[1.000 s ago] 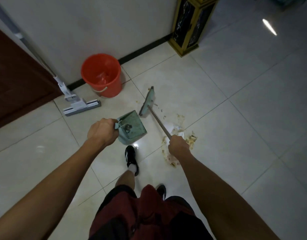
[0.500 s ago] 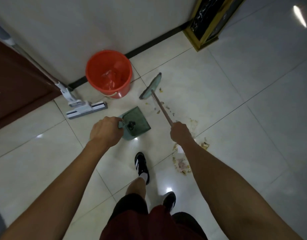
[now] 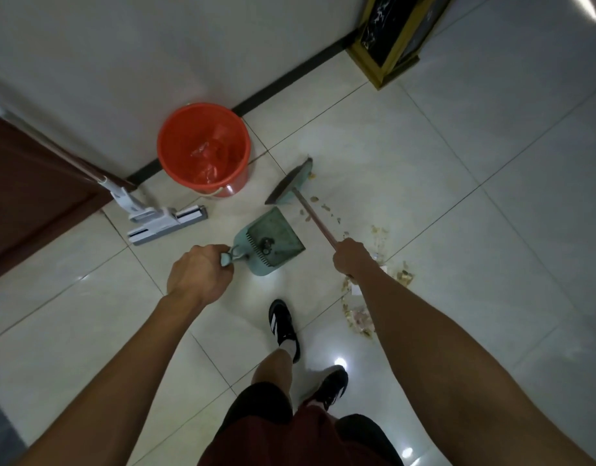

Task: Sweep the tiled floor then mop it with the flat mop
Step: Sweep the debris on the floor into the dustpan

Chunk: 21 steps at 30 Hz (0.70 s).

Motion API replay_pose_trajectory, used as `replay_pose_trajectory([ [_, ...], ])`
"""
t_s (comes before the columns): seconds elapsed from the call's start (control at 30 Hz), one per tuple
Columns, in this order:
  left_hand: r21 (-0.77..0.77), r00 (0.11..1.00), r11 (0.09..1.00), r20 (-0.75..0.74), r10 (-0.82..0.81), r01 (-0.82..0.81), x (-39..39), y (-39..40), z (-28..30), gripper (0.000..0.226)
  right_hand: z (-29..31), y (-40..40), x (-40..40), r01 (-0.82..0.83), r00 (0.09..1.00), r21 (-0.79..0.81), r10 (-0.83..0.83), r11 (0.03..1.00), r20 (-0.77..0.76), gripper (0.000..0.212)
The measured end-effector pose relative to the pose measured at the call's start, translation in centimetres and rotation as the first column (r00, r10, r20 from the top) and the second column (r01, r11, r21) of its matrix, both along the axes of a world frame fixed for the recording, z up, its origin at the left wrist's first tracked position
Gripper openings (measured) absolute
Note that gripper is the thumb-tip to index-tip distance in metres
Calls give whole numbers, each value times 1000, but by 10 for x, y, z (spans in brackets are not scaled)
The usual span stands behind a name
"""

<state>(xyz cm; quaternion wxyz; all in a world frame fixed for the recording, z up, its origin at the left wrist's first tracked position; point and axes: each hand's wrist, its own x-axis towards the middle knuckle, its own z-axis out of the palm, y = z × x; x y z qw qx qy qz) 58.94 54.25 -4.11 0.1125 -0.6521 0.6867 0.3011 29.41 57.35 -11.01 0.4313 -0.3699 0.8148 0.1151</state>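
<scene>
My left hand (image 3: 199,275) grips the handle of a green dustpan (image 3: 273,243) held over the pale tiled floor (image 3: 474,203), its mouth facing the broom. My right hand (image 3: 353,258) holds the shaft of a broom (image 3: 315,218) whose green head (image 3: 289,183) rests on the floor just beyond the pan. Yellowish crumbs (image 3: 325,206) trail along the shaft, and a bigger pile of debris (image 3: 360,317) lies under my right forearm. A flat mop (image 3: 167,223) leans against the wall at left, its head on the floor.
An orange bucket (image 3: 204,146) with red plastic inside stands against the white wall, left of the broom head. A dark brown door (image 3: 30,193) is at far left. A black and gold stand (image 3: 390,38) sits at top right. My feet in black shoes (image 3: 283,322) are below the dustpan.
The broom head has moved away from me toward the wall, leaving crumbs behind it. The dustpan has stayed in my left hand as I stepped closer to the bucket.
</scene>
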Motion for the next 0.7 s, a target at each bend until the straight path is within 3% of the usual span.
replay_pose_trajectory([
  [0.47, -42, 986, 989, 93, -141, 145, -31, 85, 25, 15, 20, 153, -53, -5, 1000, 48, 5, 999, 4, 32],
  [0.7, -76, 969, 971, 110, -220, 229, -63, 135, 30, 15, 30, 258, -74, 160, 987, 34, -159, 987, -37, 30],
])
